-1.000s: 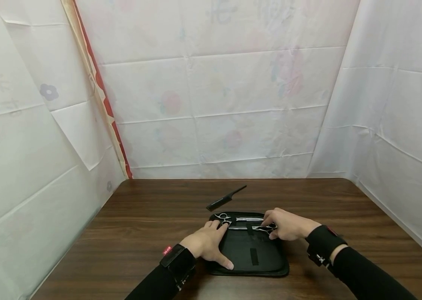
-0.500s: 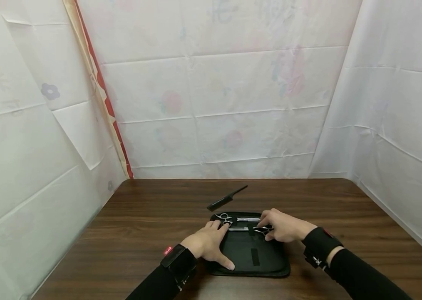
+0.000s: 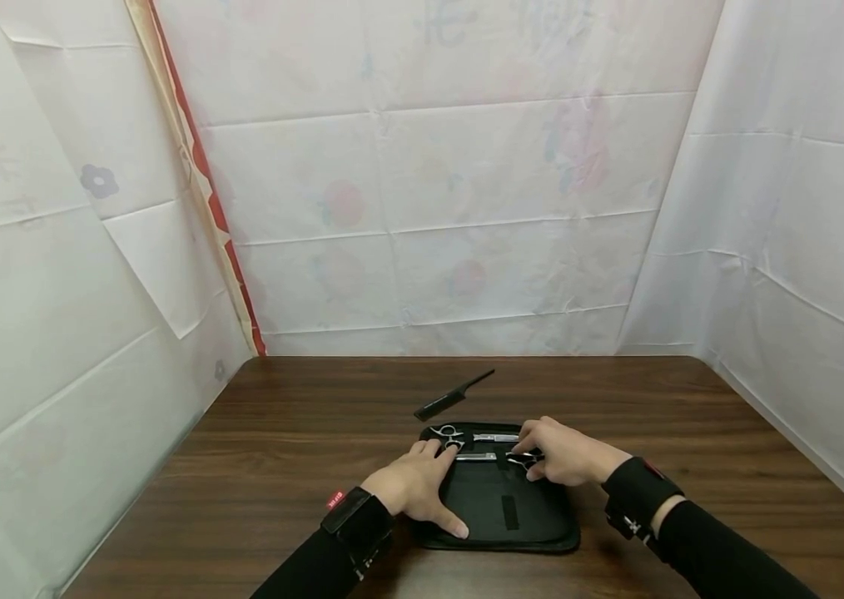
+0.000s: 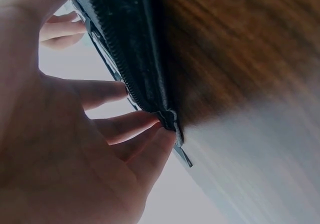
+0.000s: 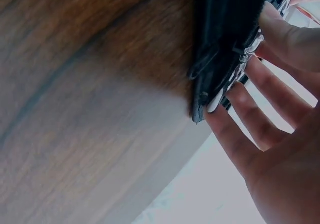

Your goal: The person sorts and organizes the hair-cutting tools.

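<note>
A flat black zip case (image 3: 470,503) lies unfolded on the table in the head view. My left hand (image 3: 413,485) rests on its left side with fingers spread; in the left wrist view the fingertips press along the zipped edge (image 4: 112,46). One pair of silver scissors (image 3: 497,438) lies along the top of the case, finger rings to the left. Below it is a second pair of scissors (image 3: 476,457), running through a dark elastic loop. Thumb and fingers of my right hand (image 3: 572,453) pinch its finger rings (image 3: 523,462), partly hiding them.
A black tail comb (image 3: 444,403) lies on the table just beyond the case. An elastic strap (image 3: 509,512) crosses the lower part of the case. White cloth sheets (image 3: 422,249) surround the brown wooden table (image 3: 302,416) at back and sides.
My right hand has moved slightly left, sliding the lower scissors left through the loop. Its movement is very small in the last half second. My left hand stays in place on the case.
</note>
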A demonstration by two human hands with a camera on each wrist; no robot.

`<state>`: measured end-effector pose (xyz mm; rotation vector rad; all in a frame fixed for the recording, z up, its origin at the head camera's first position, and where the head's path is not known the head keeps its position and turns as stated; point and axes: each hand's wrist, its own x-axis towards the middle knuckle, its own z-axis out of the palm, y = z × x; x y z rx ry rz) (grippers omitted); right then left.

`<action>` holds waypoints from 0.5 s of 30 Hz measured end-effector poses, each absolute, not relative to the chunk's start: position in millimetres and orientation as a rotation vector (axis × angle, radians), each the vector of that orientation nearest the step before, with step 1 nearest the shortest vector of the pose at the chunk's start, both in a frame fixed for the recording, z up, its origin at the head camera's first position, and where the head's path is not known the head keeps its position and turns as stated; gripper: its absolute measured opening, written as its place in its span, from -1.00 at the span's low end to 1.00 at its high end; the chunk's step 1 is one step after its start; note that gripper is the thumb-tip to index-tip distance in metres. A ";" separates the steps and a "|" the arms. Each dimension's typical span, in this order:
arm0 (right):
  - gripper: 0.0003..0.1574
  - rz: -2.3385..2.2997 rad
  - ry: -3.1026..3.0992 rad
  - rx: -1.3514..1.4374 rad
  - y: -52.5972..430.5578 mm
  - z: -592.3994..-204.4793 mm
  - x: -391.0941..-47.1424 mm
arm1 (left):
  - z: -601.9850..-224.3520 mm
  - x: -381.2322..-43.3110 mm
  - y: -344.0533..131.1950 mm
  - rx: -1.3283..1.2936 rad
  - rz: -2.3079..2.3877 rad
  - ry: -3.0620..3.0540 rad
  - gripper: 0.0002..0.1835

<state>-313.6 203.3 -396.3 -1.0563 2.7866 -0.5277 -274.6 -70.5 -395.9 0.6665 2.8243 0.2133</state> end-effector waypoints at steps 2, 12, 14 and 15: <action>-0.58 -0.526 2.801 -1.062 202.4 -396.6 -312.9 | -395.4 -274.6 -70.2 0.661 0.217 2.823 0.27; -0.58 -0.506 2.827 -1.038 203.4 -399.2 -312.1 | -395.7 -274.5 -69.5 0.636 0.242 2.815 0.27; -0.56 -0.501 2.821 -1.033 204.8 -398.3 -312.5 | -396.1 -274.9 -69.3 0.634 0.243 2.817 0.27; -0.55 -0.505 2.815 -1.025 205.5 -397.3 -312.4 | -395.8 -275.0 -69.2 0.636 0.241 2.820 0.27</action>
